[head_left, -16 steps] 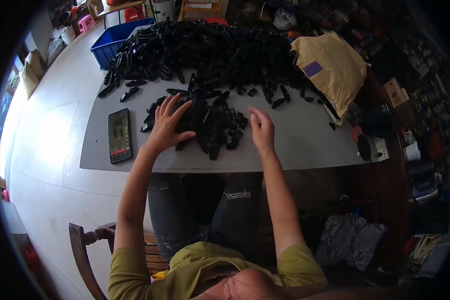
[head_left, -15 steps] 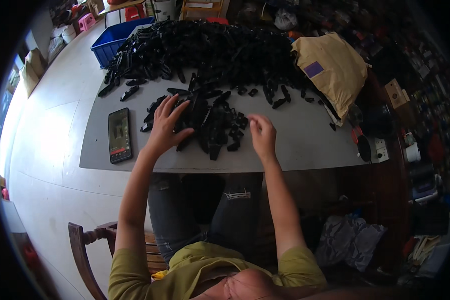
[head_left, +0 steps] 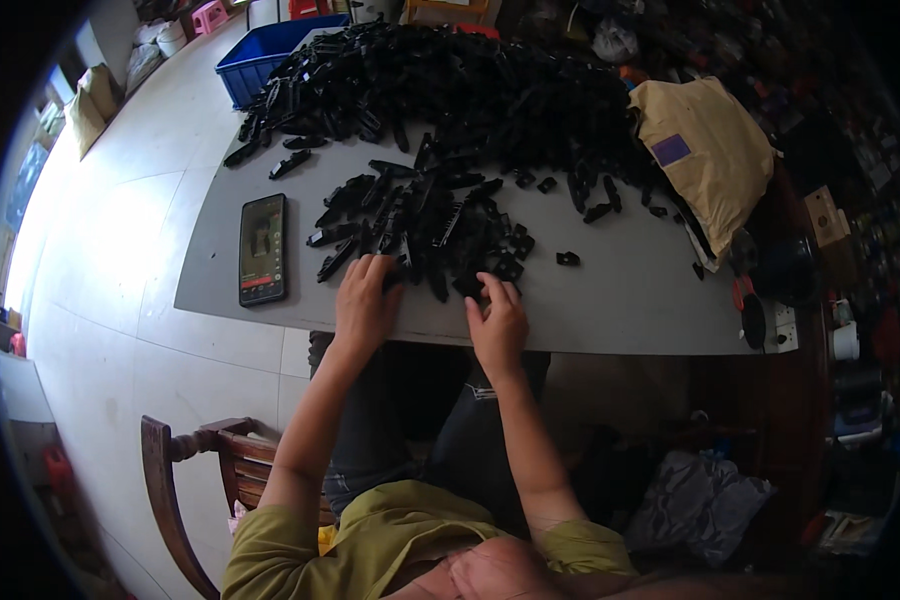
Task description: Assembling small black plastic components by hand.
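At the near edge of a grey tabletop (head_left: 610, 300), a seated person works both bare hands into a small heap of black plastic parts (head_left: 420, 225) drawn out from the far larger mound of black parts (head_left: 450, 90) that covers the back of the surface. Left hand (head_left: 365, 305) lies flat, fingers spread wide over the heap's nearest pieces, closed on nothing that can be seen. Right hand (head_left: 498, 318) sits just beside it, fingertips curled onto a piece at the heap's front edge; whether that grip has closed on the piece cannot be told from above. A smartphone (head_left: 262, 250) with a lit screen lies to the person's left, apart from the parts. A tan padded bag (head_left: 710, 150) rests at the right end, a blue crate (head_left: 270, 55) stands on the floor beyond, and a wooden chair (head_left: 185, 480) shows beneath the left elbow. By the look of it, the step in hand is sorting through the pulled-out heap; the next move would seem to call for separating single pieces from the tangle without scattering neighbours.
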A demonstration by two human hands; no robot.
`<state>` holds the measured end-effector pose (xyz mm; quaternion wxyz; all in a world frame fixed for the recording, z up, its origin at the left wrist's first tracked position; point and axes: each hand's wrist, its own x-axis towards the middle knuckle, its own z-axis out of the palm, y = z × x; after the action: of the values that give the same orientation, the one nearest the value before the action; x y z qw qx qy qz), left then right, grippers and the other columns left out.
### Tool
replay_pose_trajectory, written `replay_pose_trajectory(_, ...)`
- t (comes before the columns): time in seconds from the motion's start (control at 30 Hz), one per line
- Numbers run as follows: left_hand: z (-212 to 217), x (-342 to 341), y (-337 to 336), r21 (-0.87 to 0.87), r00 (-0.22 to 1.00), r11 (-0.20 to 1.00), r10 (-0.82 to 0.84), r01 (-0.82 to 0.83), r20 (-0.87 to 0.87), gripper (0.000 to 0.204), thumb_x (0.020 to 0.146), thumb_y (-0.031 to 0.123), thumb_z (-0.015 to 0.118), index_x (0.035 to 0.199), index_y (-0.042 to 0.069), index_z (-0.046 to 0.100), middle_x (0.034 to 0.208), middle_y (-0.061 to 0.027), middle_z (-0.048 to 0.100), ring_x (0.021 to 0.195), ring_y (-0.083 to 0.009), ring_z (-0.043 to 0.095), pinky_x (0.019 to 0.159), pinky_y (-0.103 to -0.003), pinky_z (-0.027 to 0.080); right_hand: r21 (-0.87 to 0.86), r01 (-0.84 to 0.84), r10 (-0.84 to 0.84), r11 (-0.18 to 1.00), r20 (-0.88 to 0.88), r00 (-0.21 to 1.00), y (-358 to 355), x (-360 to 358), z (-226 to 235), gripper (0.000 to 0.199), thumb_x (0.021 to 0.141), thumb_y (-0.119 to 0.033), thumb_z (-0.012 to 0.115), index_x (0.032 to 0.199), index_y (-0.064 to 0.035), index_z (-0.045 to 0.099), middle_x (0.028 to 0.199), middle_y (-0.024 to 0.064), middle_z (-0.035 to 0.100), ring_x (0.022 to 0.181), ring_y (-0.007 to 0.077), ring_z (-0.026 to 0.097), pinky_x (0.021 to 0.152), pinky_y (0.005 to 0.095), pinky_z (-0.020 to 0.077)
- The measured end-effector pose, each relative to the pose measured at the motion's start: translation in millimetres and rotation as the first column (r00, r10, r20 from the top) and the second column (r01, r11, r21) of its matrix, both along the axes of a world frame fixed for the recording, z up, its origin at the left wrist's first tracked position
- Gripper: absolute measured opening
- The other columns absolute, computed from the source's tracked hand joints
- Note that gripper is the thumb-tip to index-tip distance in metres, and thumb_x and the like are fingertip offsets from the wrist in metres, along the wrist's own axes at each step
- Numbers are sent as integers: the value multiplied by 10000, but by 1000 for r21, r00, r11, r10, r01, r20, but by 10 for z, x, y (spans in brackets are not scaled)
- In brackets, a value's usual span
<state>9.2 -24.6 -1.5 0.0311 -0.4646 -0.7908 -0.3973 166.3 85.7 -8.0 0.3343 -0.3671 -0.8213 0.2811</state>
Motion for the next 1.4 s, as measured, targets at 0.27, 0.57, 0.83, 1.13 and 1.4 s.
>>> replay_pose_trajectory(0.27, 123, 41, -256, -10, 995, 997, -70, 71, 69, 278, 720, 25, 671, 968, 40, 547, 906, -124, 561, 915, -329, 543, 789, -394, 443, 58, 19, -24, 998, 84, 996, 8, -60, 36, 254, 780, -120, 712, 1027, -124, 655, 982, 30, 612, 826, 241, 635, 683, 354, 503)
replay_pose_trajectory(0.57, 18, 9, -410, 67, 960, 988, -148, 136, 238, 271, 781, 57, 685, 1021, 21, 564, 958, -138, 598, 926, -344, 566, 812, -395, 461, 22, -83, 83, 996, 2, 997, -50, -89, 67, 262, 801, -115, 688, 1061, -100, 655, 1032, 43, 597, 821, 237, 631, 680, 327, 505)
replay_pose_trajectory(0.83, 22, -1, -430, 39, 984, 994, -95, 101, -150, 227, 781, 66, 694, 996, 27, 631, 1006, -115, 596, 957, -313, 564, 814, -386, 472, 84, -368, 364, 926, 62, 930, -4, -97, 135, 333, 743, -25, 700, 1056, -132, 658, 1064, 42, 564, 772, 204, 625, 673, 322, 505)
replay_pose_trajectory(1.13, 40, -18, -521, 10, 976, 978, -208, 208, 58, 247, 743, 47, 702, 982, 33, 644, 975, -114, 596, 917, -309, 562, 796, -381, 470, 132, -287, 293, 949, -35, 955, 125, -175, 27, 233, 769, -35, 717, 982, -63, 628, 951, 61, 578, 718, 177, 614, 609, 296, 487)
replay_pose_trajectory(1.4, 74, 68, -374, 6, 931, 938, -344, 346, 122, 253, 733, 41, 702, 980, 36, 643, 970, -116, 600, 934, -309, 568, 812, -375, 480, 273, 115, -96, 955, -84, 992, 284, -84, 21, 211, 824, -120, 730, 958, -21, 601, 841, 71, 609, 600, 129, 563, 530, 270, 461)
